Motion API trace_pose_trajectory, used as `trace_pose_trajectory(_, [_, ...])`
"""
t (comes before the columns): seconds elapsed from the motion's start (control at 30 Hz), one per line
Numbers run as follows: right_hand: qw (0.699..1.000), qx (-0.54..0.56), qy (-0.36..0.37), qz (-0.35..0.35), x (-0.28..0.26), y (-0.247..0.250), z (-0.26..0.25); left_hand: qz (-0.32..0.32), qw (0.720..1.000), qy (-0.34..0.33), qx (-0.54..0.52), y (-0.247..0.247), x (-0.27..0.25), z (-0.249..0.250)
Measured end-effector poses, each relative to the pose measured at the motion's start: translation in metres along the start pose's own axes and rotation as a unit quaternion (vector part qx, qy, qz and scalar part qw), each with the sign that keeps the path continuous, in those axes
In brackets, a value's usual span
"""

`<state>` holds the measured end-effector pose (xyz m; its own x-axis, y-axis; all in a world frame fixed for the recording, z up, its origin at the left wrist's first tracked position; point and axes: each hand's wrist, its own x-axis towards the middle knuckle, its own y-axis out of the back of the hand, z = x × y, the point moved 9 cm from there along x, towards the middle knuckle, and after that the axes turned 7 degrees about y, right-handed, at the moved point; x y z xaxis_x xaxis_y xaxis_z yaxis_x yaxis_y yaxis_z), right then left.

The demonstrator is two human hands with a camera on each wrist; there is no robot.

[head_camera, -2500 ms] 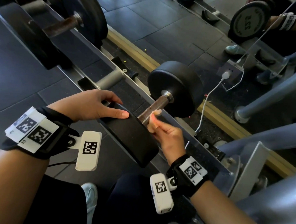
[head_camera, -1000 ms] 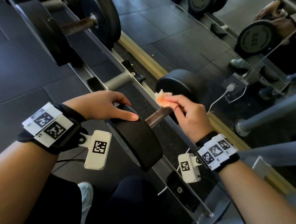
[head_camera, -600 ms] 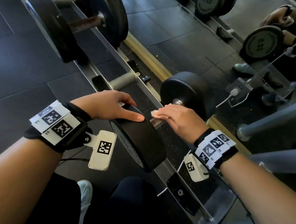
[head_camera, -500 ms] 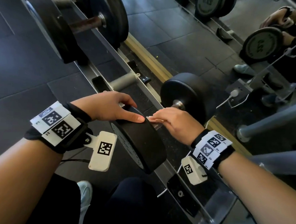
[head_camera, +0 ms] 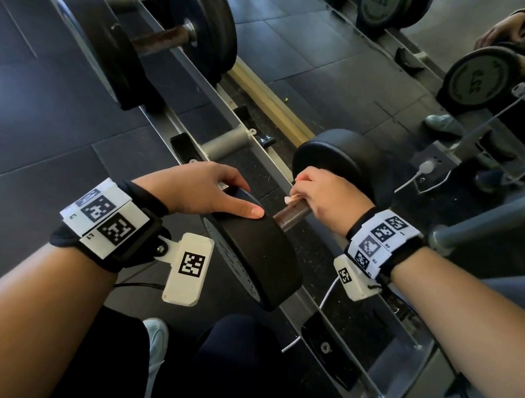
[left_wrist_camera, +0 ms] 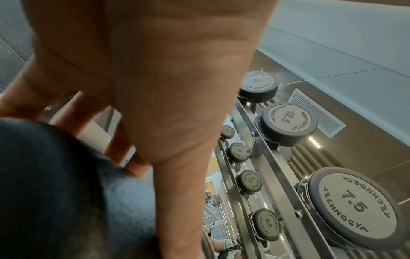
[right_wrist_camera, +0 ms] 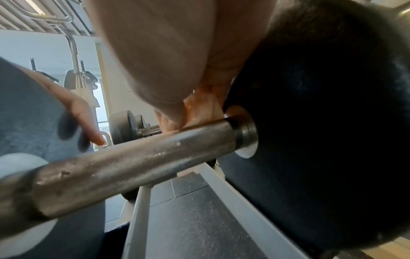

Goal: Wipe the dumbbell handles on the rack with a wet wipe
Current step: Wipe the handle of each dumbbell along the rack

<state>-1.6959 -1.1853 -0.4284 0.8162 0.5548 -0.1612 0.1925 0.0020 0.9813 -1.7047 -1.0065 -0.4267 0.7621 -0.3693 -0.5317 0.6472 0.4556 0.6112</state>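
A black dumbbell lies across the rack rails in the head view. My left hand [head_camera: 200, 192] holds its near head [head_camera: 252, 253], fingers curled over the far rim and thumb flat on top; the left wrist view shows that hand [left_wrist_camera: 155, 87] on the head [left_wrist_camera: 55, 192]. My right hand [head_camera: 325, 196] is wrapped over the rusty handle [head_camera: 290, 220] close to the far head [head_camera: 339, 160], gripping a crumpled wet wipe [head_camera: 291, 199] against the bar. In the right wrist view the wipe [right_wrist_camera: 199, 105] sits between my fingers and the handle [right_wrist_camera: 133, 163]. Most of the wipe is hidden.
A bigger dumbbell [head_camera: 172, 39] rests further up the steel rack rail [head_camera: 257, 156]. A mirror [head_camera: 474, 82] on the right reflects weights and my arm. A white charger cable [head_camera: 408, 182] lies on the floor. Lighter dumbbells [left_wrist_camera: 288, 122] fill other rack tiers.
My right hand brought the lifted wipe down onto the handle near the near head, then slid it along the bar toward the far head. The left hand has stayed put.
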Motion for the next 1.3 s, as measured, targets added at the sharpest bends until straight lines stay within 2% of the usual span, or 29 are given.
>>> trace_pose_trajectory(0.2, [0.997,0.063,-0.001,-0.045,0.005,-0.004,-0.009,0.001,1.0,0.005,-0.001,0.001,0.0,0.001])
trace_pose_trajectory(0.37, [0.995,0.005,-0.001,-0.102,0.009,-0.01,-0.01,-0.001,1.0,0.005,-0.008,0.0,-0.002,0.001])
trace_pose_trajectory(0.53, [0.984,0.126,0.013,-0.123,0.011,-0.025,-0.029,0.004,1.0,0.007,0.0,0.0,-0.003,0.002])
trace_pose_trajectory(0.63, [0.982,0.127,0.02,-0.137,0.01,-0.025,-0.024,-0.001,1.0,0.008,-0.005,-0.001,-0.003,0.001])
trace_pose_trajectory(0.8, [0.993,0.037,-0.01,-0.112,0.013,-0.016,-0.004,0.001,1.0,0.008,-0.004,-0.001,-0.004,0.001])
trace_pose_trajectory(0.93, [0.985,0.138,0.041,-0.096,0.014,-0.027,-0.04,0.0,1.0,0.008,-0.002,-0.002,-0.005,0.002])
trace_pose_trajectory(1.0, [0.982,0.144,0.066,-0.106,0.012,-0.028,-0.046,-0.001,1.0,0.009,-0.004,-0.002,-0.005,0.002])
trace_pose_trajectory(1.07, [0.985,0.119,0.051,-0.117,0.01,-0.025,-0.032,-0.001,1.0,0.01,-0.009,-0.002,-0.005,0.001])
trace_pose_trajectory(1.2, [0.994,0.072,-0.031,-0.082,0.007,-0.013,0.004,0.002,1.0,0.009,-0.014,-0.001,-0.006,-0.001])
trace_pose_trajectory(1.3, [0.992,0.112,-0.011,-0.061,0.006,-0.019,-0.013,0.001,1.0,0.005,-0.014,-0.001,-0.006,0.001])
